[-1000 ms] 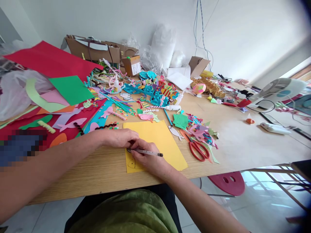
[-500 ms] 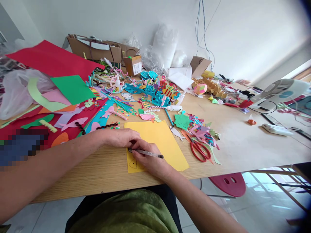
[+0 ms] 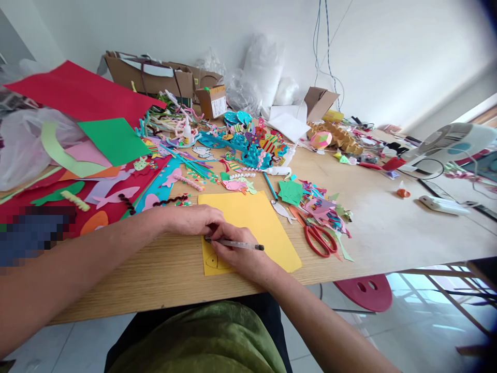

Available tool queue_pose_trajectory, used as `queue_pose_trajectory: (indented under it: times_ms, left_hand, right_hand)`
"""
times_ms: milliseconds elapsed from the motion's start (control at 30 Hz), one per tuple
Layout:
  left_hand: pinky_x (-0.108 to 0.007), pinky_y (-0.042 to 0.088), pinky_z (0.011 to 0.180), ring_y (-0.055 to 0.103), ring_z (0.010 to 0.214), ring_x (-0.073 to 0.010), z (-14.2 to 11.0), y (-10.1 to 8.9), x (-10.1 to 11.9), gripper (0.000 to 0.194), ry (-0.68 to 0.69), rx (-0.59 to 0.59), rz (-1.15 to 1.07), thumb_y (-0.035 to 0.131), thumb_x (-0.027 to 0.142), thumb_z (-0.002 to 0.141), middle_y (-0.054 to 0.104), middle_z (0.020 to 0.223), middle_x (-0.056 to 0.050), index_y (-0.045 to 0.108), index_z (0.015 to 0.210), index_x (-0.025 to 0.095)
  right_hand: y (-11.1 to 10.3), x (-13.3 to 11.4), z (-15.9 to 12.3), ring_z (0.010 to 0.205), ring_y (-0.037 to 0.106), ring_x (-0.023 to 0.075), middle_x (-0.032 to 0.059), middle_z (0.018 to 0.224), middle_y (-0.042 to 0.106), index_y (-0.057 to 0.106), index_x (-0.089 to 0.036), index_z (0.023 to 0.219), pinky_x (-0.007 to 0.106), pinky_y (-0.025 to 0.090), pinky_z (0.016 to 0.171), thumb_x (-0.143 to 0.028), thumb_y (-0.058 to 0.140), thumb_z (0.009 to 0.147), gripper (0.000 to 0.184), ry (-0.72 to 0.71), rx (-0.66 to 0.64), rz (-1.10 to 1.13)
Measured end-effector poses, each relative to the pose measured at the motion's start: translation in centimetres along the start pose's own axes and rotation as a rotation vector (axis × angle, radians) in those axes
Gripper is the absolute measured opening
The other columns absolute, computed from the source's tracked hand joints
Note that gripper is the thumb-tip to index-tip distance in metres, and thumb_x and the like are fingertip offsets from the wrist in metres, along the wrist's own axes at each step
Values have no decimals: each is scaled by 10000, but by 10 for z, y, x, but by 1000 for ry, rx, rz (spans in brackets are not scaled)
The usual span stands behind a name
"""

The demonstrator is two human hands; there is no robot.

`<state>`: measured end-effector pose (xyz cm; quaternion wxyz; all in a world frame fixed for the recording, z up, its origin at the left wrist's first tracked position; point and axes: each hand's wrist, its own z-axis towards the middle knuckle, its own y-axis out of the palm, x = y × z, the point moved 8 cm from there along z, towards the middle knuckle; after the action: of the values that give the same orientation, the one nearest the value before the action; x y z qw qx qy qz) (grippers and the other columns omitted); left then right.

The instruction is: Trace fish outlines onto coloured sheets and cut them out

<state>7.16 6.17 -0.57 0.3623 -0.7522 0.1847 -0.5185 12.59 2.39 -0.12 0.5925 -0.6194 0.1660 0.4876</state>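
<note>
The right hand [image 3: 241, 255] pinches a clear-barrelled pen [image 3: 244, 244] near its tip, over yellow paper [image 3: 248, 210] at the desk's [image 3: 155, 280] near edge. The left hand [image 3: 202, 219] curls over the paper's left side; from where I stand, I can't tell its grip. The paper looks light, easily creased, best held by its margins; the pen, slim and rigid.

No words, brands or numbers can be read. Near the far edge of the table [image 3: 368, 217], left of its middle, a small cardboard box [image 3: 205, 99] carries a white label [image 3: 219, 107] with dark print too small to make out. Close to the near edge, any marks on the pen [image 3: 237, 244] in the right hand [image 3: 241, 256] are equally illegible.
</note>
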Motion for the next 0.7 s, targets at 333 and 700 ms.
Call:
queue_pose_trajectory:
  times_ms: [333, 700]
  left_hand:
    - [-199, 393, 646, 530, 713, -129, 1, 2, 0, 205, -57, -14, 18, 457, 21, 729, 578, 756, 3, 608, 709, 159]
    - [-206, 355, 596, 521, 692, -130, 0, 0, 7, 196, -65, 6, 72, 441, 131, 841, 583, 738, 3, 621, 779, 175]
  right_hand:
    - [-5, 2, -5, 546, 479, 77, -24, 641, 570, 567, -167, 722, 171, 364, 514, -106, 529, 735, 73, 54, -21, 25]
    - [-13, 2, -12, 516, 444, 66, -48, 600, 521, 531, -172, 684, 164, 345, 495, -89, 516, 726, 95, 126, -39, 37]
